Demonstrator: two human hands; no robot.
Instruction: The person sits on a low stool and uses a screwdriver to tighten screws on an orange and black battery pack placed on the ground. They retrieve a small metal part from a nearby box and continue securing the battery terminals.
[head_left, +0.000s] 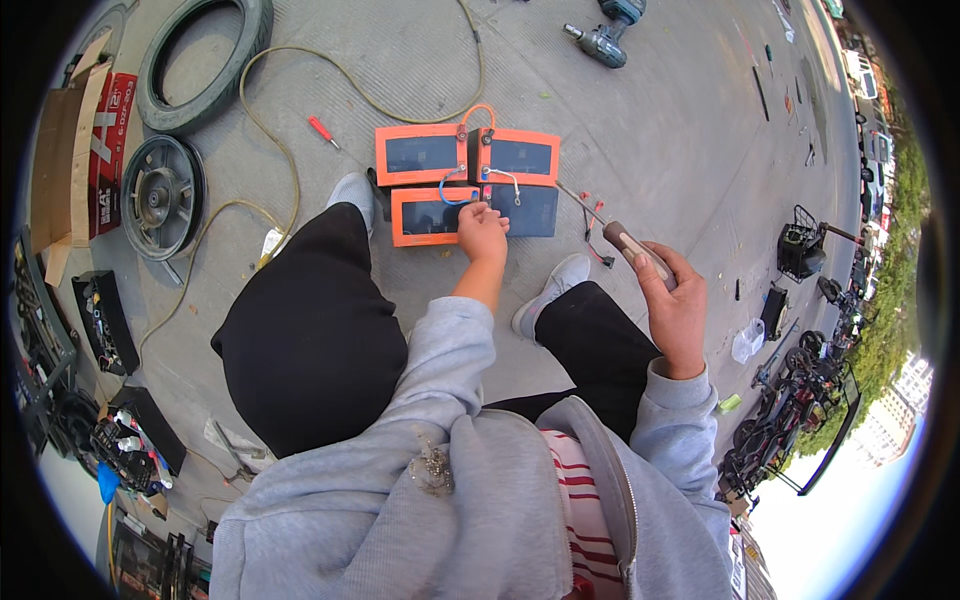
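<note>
Several battery blocks stand close together on the ground before me; an orange-rimmed battery (513, 157) is at the back right, and a dark one (534, 211) is at the front right. My left hand (484, 232) is at the inner edge of the front left battery (424, 217), fingers bent near its terminal; whether they grip anything is hidden. An orange cable (478, 110) arches between the back two. A blue cable (444, 190) joins the left pair, and a white cable (511, 177) hangs from the back right one. My right hand (675, 300) holds a screwdriver (634, 251), its shaft pointing towards the batteries.
A red screwdriver (321, 129) lies left of the batteries, a cordless power tool (609, 41) beyond them. Thin leads with connectors (596, 244) lie to their right. A hose or cord (296, 176) winds past a tyre (154, 105) and a wheel (191, 180). My shoes flank the batteries.
</note>
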